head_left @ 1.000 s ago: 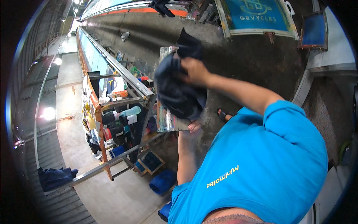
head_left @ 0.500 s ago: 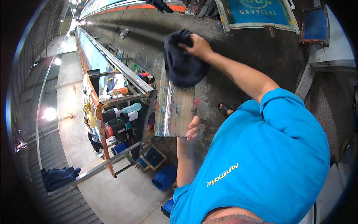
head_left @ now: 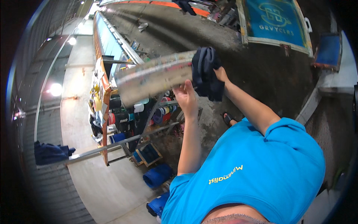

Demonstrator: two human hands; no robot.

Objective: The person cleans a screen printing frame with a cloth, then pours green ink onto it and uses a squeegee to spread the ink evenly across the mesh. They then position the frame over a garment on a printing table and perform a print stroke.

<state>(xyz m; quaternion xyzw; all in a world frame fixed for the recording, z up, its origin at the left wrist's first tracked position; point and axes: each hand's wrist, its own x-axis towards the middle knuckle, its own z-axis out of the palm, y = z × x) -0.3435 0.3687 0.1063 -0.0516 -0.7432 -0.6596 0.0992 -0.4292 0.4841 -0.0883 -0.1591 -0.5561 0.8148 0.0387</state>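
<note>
A long, paint-stained wooden board (head_left: 156, 78) is held up in front of me, slanting across the view and smeared by motion. My left hand (head_left: 186, 97) grips its lower edge near the right end, thumb up, with the other fingers partly hidden. Over that right end hangs a dark navy cloth (head_left: 207, 74), bunched and draping down. My right hand (head_left: 220, 74) is closed on the cloth's right side, its fingertips lost in the folds.
Left of me stands a rack with several paint tubs (head_left: 160, 114) and a metal rail (head_left: 130, 139). Blue drums (head_left: 158, 175) and a small framed screen (head_left: 150, 154) are below. A large blue printing screen (head_left: 274, 18) leans at the far right. Dark cloth (head_left: 52, 153) hangs at far left.
The board has swung from upright to nearly level, its free end now toward the left. The cloth has shifted right and down with my right hand. My left hand has risen.
</note>
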